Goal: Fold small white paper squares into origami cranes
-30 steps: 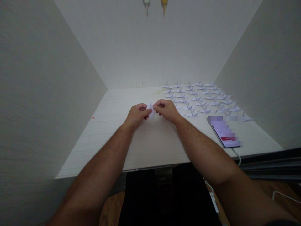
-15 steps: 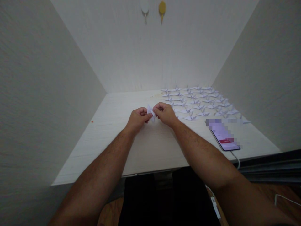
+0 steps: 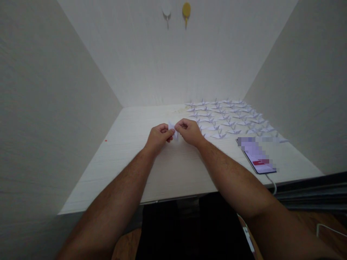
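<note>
A small white paper crane point(image 3: 176, 135) is held between my two hands above the middle of the table. My left hand point(image 3: 160, 136) pinches it from the left, thumb on the near face. From the other side, my right hand point(image 3: 188, 130) grips its upper right part between thumb and forefinger. The fingers cover much of the folded paper, so its exact shape is partly hidden. Right behind my right hand, several finished white paper cranes point(image 3: 223, 118) stand in rows on the tabletop.
The white table point(image 3: 116, 159) is walled in on three sides. At the right lies a phone point(image 3: 256, 157) with a lit screen, its white cable point(image 3: 272, 182) running over the front edge. An orange speck point(image 3: 106, 140) is at the left. Two hooks, one yellow point(image 3: 186, 10), hang on the back wall.
My right fingers have shifted slightly left and closer against the paper crane. My left hand keeps its pinch, nearly in place. The cranes and the phone stay where they were.
</note>
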The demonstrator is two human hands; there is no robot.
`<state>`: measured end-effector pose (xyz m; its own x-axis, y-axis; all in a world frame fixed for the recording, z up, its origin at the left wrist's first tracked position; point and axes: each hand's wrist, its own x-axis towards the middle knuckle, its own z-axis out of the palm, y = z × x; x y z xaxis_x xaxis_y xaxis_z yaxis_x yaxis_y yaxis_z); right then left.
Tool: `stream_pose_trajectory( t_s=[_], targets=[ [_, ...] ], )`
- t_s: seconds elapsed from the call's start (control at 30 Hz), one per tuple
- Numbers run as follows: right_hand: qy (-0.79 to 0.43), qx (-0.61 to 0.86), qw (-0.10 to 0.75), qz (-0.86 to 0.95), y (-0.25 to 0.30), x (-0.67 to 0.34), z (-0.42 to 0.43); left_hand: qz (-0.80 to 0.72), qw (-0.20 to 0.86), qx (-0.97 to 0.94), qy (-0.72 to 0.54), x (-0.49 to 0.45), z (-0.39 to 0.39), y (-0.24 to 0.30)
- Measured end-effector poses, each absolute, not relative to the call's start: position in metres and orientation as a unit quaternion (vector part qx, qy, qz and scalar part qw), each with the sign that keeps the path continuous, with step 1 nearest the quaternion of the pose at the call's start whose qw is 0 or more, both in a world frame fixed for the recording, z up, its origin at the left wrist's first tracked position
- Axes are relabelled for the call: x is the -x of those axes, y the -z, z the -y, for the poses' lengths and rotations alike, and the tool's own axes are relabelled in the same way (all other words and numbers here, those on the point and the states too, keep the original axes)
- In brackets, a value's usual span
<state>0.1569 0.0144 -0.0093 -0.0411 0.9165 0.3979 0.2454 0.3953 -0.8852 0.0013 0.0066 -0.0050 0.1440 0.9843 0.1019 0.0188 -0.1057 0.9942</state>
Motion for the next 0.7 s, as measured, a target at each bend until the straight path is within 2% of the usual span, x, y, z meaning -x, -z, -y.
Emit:
stream_pose_trajectory(
  t_s=[0.23,0.7],
  targets=[
    [-0.399,0.445,0.523,0.608,0.0057,-0.1550,-0.0108,-0.464,0.503,-0.476,-0.552,-0.0033,-0.0064,-0.0016],
    [-0.356,0.461,0.499,0.642,0.0082,-0.1554,-0.0113,-0.448,0.538,-0.438,-0.564,-0.0037,-0.0041,-0.0045]
  ],
)
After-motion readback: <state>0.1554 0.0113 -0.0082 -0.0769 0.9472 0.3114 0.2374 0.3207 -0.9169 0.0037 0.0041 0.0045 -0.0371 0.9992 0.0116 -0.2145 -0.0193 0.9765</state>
